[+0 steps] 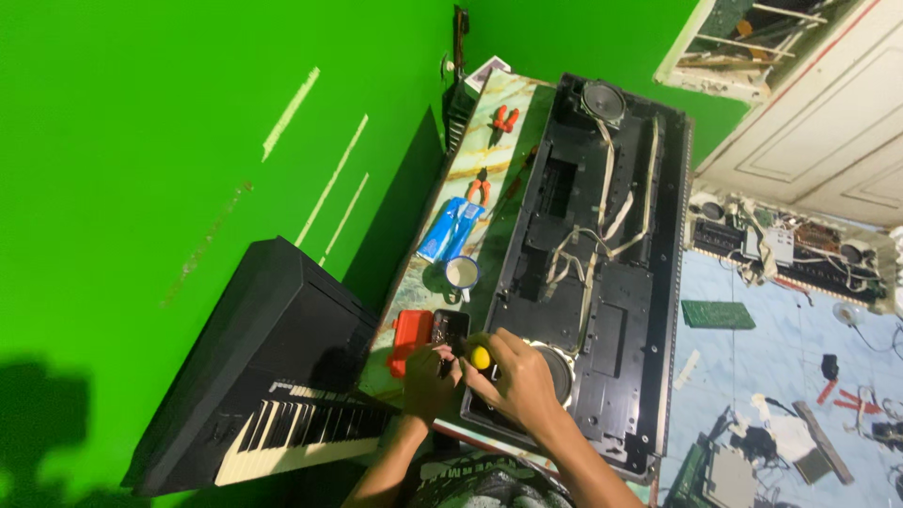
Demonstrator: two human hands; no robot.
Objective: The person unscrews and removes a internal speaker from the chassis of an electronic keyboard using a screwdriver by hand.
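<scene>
An opened black keyboard case (602,282) lies on the marble-patterned table (499,103), its speakers, ribbon cables and inner plates exposed. My right hand (517,381) is closed around a yellow-handled screwdriver (481,357) at the near left corner of the case, beside a round speaker (558,372). My left hand (431,376) rests next to it, fingers curled at the edge of a small black tray (450,327). What the left fingers hold is hidden.
A red box (411,341), a white cup (462,273), a blue packet (449,229) and orange-handled pliers (479,188) lie along the table's left side. A black piano keyboard (282,376) leans against the green wall. Circuit boards and parts litter the floor (771,376).
</scene>
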